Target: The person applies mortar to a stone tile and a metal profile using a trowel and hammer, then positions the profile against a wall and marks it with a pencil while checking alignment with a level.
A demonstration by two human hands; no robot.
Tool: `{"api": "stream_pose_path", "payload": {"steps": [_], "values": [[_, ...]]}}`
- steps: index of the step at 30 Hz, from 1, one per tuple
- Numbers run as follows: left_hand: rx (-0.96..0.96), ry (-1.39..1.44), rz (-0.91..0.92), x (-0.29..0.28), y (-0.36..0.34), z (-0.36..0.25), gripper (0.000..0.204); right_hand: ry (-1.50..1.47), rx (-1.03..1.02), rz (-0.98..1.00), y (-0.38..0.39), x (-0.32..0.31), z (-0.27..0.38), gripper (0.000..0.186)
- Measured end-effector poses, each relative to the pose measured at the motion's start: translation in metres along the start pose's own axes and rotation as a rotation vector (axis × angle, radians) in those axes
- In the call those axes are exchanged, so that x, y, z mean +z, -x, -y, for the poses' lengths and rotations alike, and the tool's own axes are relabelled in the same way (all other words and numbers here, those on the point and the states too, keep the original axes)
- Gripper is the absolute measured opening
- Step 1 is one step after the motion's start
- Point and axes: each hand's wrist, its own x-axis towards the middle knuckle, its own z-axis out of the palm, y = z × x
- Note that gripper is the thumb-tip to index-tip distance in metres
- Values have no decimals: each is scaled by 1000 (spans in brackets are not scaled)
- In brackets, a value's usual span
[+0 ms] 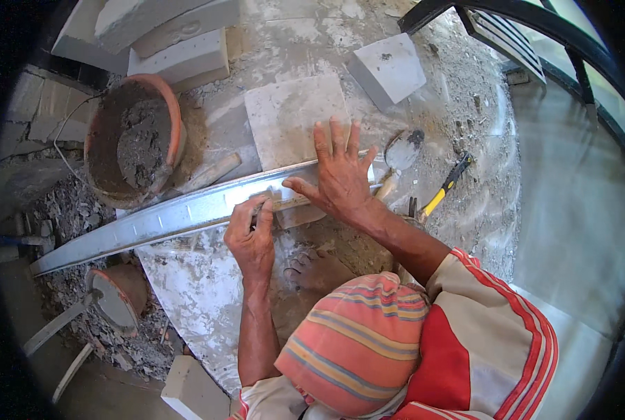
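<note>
A long silvery metal channel [165, 215] lies slantwise across the work area, from lower left to just right of the middle. My right hand [342, 178] presses flat over its right part with the fingers spread. At the channel's near edge my left hand [251, 234] is closed in a pinch around something small and dark, mostly hidden by the fingers. A pale flat slab [295, 115] lies beyond the channel. To the right of my right hand rest a trowel [405, 148] with a mortar-smeared blade and a tool with a yellow and black handle [446, 187].
A large round tub [176, 115] with grey mortar stands at left, and a smaller bucket [132, 287] sits nearer. Pale blocks [186, 59] are stacked at upper left; another block [389, 70] lies at upper right. A black metal frame [536, 17] borders the far right. Rubble lies about.
</note>
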Motion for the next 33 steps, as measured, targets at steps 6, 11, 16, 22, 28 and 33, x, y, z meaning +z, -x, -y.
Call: {"api": "stream_pose_path", "payload": {"steps": [6,11,16,22,28,33], "values": [[27,-28,32,10,0,2,13,-32,41,60,-5,4,6,111],[77,-41,70,19,1,5,13,3,41,19,-7,13,6,113],[159,-92,94,28,-2,8,14,48,20,-23,-5,20,3,110],[166,-121,166,35,-8,8,14,-32,58,43,-11,3,-1,82],[172,-147,244,37,-9,12,14,-277,95,109,-12,-20,-9,68],[180,-206,285,38,-14,10,13,-657,9,-71,-14,-17,-39,65]]}}
